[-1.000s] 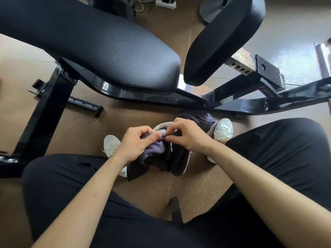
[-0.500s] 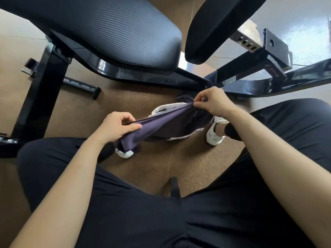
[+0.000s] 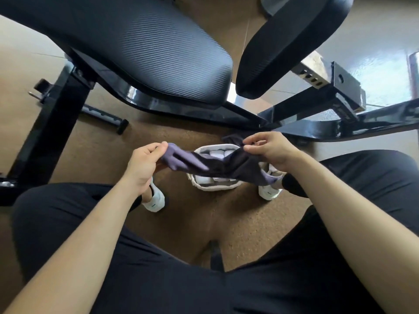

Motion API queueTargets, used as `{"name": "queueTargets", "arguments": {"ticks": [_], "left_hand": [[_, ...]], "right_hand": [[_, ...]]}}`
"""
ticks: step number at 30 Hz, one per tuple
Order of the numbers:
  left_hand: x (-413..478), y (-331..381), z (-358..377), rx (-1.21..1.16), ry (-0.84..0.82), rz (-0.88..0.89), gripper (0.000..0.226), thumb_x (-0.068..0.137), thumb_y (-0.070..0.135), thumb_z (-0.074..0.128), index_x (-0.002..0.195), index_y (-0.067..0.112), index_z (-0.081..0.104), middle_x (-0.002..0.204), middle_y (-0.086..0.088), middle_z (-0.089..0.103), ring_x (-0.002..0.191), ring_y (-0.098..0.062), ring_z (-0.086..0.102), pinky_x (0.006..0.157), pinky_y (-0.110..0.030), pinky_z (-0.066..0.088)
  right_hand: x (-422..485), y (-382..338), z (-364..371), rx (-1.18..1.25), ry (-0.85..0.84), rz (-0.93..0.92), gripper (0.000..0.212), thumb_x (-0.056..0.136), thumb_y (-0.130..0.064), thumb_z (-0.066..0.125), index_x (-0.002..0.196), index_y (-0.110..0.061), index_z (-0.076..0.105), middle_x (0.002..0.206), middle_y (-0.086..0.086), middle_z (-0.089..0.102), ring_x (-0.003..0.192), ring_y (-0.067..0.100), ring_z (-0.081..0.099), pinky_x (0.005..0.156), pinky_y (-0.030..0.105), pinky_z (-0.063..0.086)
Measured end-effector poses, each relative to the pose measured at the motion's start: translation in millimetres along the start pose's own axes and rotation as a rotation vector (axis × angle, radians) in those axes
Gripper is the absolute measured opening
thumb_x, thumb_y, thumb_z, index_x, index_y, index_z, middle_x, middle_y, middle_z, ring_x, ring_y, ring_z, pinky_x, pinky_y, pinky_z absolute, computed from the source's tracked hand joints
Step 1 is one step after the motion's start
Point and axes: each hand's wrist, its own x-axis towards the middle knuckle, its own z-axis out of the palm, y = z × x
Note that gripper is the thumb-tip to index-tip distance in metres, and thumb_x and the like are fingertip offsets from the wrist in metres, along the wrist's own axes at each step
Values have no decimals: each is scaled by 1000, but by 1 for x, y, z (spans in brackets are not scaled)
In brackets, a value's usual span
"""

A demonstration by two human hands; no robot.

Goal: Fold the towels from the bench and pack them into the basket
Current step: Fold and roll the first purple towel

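- Trousers (image 3: 158, 279), black: they cover both thighs across the near edge, with the knees spread left and right.
- Floor (image 3: 192, 225), brown and speckled: it shows between the legs and runs under everything beyond.
- Shoes, white, one pair: the left shoe (image 3: 156, 200) is near the left wrist, and the right shoe (image 3: 268, 192) is just beside the basket's right side.
- Left hand (image 3: 145, 164): the grip is closed, with the thumb and curled fingers pinching the towel's left end.
- Right hand (image 3: 269, 150): the grip is closed at the thumb and forefinger, which pinch the towel's right end. The other fingers are loosely bent above it.
- Towel (image 3: 217, 165), purple-grey: it is held in the air, stretched between the two hands, and sags in the middle. It hangs directly over the basket and crosses the opening from left to right.
- Basket (image 3: 213, 186), white and woven: it stands on the floor between the shoes. Pale folded pieces are visible inside, partly hidden by the towel.
- Counter (image 3: 147, 48), black ribbed padding: it is tilted on a glossy black frame (image 3: 340, 130), beyond the basket. A second black pad (image 3: 290, 41) sits to the far right.
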Motion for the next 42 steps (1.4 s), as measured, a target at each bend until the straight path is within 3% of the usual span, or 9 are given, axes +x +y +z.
{"name": "queueTargets", "arguments": {"ticks": [6, 11, 14, 17, 20, 29, 33, 38, 42], "left_hand": [[-10, -5, 33, 151, -48, 110, 25, 96, 18, 69, 82, 36, 79, 83, 14, 75, 87, -5, 66, 84, -31, 52], [-20, -6, 53, 172, -57, 148, 8, 94, 20, 72, 96, 22, 80, 90, 5, 78, 95, -17, 72, 90, -45, 60], [-21, -8, 53, 164, -68, 117, 17, 97, 19, 69, 111, 18, 79, 103, 3, 78, 106, -20, 72, 96, -49, 59], [-24, -6, 53, 160, -98, 128, 23, 97, 16, 68, 118, 15, 77, 109, 2, 78, 109, -17, 72, 99, -44, 58], [-28, -4, 53, 130, -109, 149, 22, 95, 11, 69, 114, 16, 78, 106, 1, 80, 105, -16, 74, 97, -41, 59], [-31, -2, 55, 182, -233, 172, 30, 91, 16, 75, 120, 21, 75, 112, 8, 78, 110, -11, 72, 99, -33, 58], [-30, -4, 55, 226, -176, 235, 29, 86, 20, 80, 115, 18, 79, 106, 6, 80, 105, -14, 74, 96, -41, 60], [-28, -2, 50, 214, -114, 255, 20, 91, 14, 75, 109, 22, 79, 104, 6, 79, 103, -11, 74, 94, -40, 60], [-27, 1, 42, 138, -96, 280, 17, 90, 12, 75, 97, 27, 81, 97, 1, 80, 97, -19, 74, 91, -43, 60]], "right_hand": [[-20, -14, 38, 268, -157, -2, 15, 90, 13, 64, 91, 0, 71, 85, 18, 64, 75, 21, 72, 66, 22, 60], [-32, -23, 66, 346, -289, -55, 24, 94, 13, 57, 114, 7, 68, 106, 19, 71, 99, 29, 69, 88, 35, 60], [-34, -23, 70, 131, -346, -185, 41, 89, 13, 61, 124, -5, 71, 117, 14, 74, 110, 28, 71, 97, 43, 58], [-38, -22, 72, -37, -210, -315, 28, 91, -3, 71, 116, -15, 76, 106, 4, 79, 101, 17, 75, 93, 38, 60], [-42, -24, 75, -40, -126, -396, 17, 90, -6, 74, 107, -7, 78, 95, 2, 79, 87, 11, 76, 79, 22, 60], [-37, -16, 81, -246, 36, -479, 6, 89, -22, 77, 94, -19, 78, 86, -8, 75, 78, 8, 71, 75, 27, 61], [-35, -15, 87, -339, 136, -565, 9, 85, -26, 82, 85, -20, 75, 89, -7, 66, 80, 7, 61, 68, 16, 48], [-32, -16, 82, -419, -10, -539, 9, 90, -26, 75, 95, -19, 71, 92, -14, 67, 93, 7, 61, 87, 24, 48], [-27, -9, 81, -506, -93, -536, 8, 88, -24, 77, 93, -19, 73, 91, -11, 71, 91, 5, 59, 86, 22, 43]]}}
